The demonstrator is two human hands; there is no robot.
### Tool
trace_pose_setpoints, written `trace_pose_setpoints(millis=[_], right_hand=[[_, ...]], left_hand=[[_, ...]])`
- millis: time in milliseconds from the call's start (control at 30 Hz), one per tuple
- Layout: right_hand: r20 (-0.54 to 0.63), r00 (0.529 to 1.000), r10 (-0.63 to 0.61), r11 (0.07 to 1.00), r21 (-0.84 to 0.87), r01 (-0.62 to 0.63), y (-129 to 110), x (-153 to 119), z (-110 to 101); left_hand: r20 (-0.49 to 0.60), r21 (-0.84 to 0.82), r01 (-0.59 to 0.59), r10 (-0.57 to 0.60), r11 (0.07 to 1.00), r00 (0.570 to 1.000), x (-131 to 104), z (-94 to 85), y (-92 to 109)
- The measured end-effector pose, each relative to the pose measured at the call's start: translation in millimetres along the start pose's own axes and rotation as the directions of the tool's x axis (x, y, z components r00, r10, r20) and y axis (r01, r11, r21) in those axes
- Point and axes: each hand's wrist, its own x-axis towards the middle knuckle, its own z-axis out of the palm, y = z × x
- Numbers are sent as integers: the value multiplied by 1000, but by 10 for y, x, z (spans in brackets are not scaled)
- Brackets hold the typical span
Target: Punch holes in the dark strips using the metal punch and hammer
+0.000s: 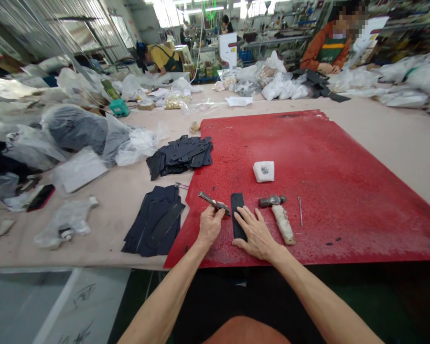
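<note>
Red mat (329, 210) on pale counter (408, 129); far room (197, 24) blurry. Left hand (210, 224) pinches metal tool (208, 198), probably a punch; right hand (257, 234), spread flat on dark strip (237, 201) left of hammer (282, 224), partly hides it.

Nothing legible: I can read neither dark handwriting (83, 295) on the pale panel (89, 314), lower left, nor lettering on the green apron (330, 50), upper right.
</note>
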Motion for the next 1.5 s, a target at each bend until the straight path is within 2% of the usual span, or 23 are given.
trace_pose_setpoints(millis=[167, 233, 300, 367, 467, 567, 733, 1033, 1367, 1500], right_hand=[[-60, 998, 32, 998, 53, -29, -18, -6, -38], [-100, 983, 152, 983, 119, -140, 15, 105, -64], [-128, 945, 302, 943, 185, -277, 77, 293, -87], [-137, 911, 388, 910, 215, -355, 148, 510, -98], [-129, 909, 397, 908, 200, -368, 223, 774, -91], [-122, 904, 410, 904, 186, -385, 236, 885, -62], [-118, 903, 413, 903, 186, -388, 201, 866, 6], [-130, 866, 483, 863, 236, -446, 190, 893, 110], [-131, 859, 495, 818, 402, -410, 253, 856, 108], [-136, 875, 465, 814, 455, -362, 230, 798, 82]], left_hand=[[26, 1, 28, -28, 1000, 999, -10, 57, -65], [53, -13, 37, -36, 999, 998, -4, 67, -67], [110, -22, 40, -38, 999, 993, -6, 81, -71], [161, -6, 32, -30, 999, 986, -15, 98, -85], [189, 45, 14, -22, 999, 982, -25, 115, -115], [176, 65, 21, -32, 998, 984, -22, 117, -118], [146, 72, 28, -38, 997, 989, -19, 112, -50], [135, 112, 18, -34, 994, 990, -17, 100, 17], [141, 115, 11, -27, 993, 990, -13, 90, -5], [141, 99, 14, -28, 995, 990, -15, 103, -44]])
